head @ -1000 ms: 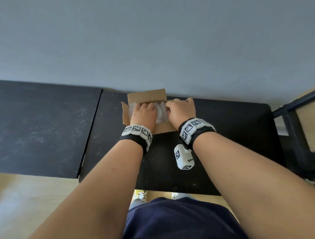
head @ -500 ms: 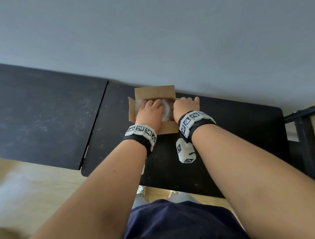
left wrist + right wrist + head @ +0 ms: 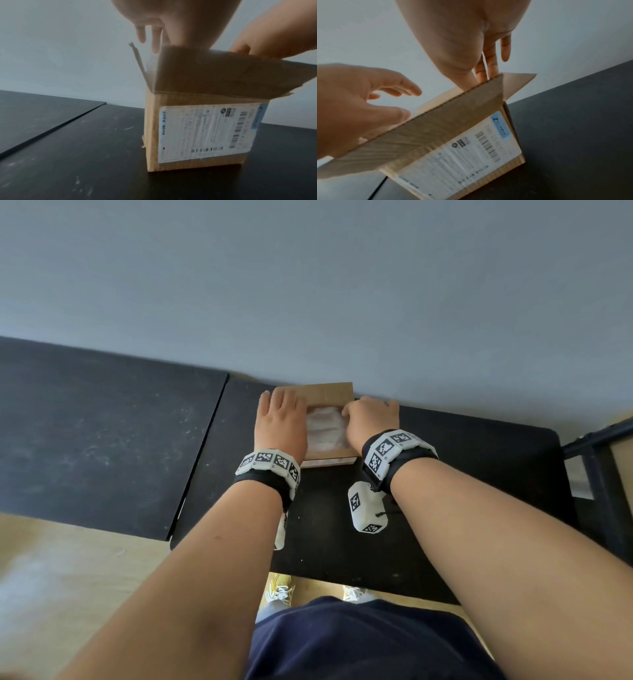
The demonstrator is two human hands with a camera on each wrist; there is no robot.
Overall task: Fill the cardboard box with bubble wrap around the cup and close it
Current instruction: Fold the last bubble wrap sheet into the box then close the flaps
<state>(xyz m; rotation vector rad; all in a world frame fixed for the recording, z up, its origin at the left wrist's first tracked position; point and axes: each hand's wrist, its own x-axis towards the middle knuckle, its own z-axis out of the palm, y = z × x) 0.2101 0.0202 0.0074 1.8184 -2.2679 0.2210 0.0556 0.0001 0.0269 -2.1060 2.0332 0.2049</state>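
You are near the end of the packing part: the cardboard box [image 3: 318, 397] is already stuffed with bubble wrap [image 3: 323, 428], which shows white and puffy at the open top between your two hands. The cup is not to be seen, so it is most likely buried under the wrap, but you cannot be sure from here. What is left is the closing, because the flaps are not folded down yet; the far flap stands up by the wall and the near flap [image 3: 231, 73] leans out toward you. The box sits on the black table [image 3: 462, 474], close to the grey wall, with its white label [image 3: 205, 132] facing you. Your left hand [image 3: 279, 422] lies on the left side of the box top with its fingers straight and a little spread, holding nothing. Your right hand [image 3: 371, 421] is at the right side of the box, fingers mostly straight and reaching down just past the near flap; the wrist pictures are blurry, so it may be touching the right flap, but it does not seem to grip anything. The wrap lies right between your hands, and both hands sit at the edges where the side flaps are
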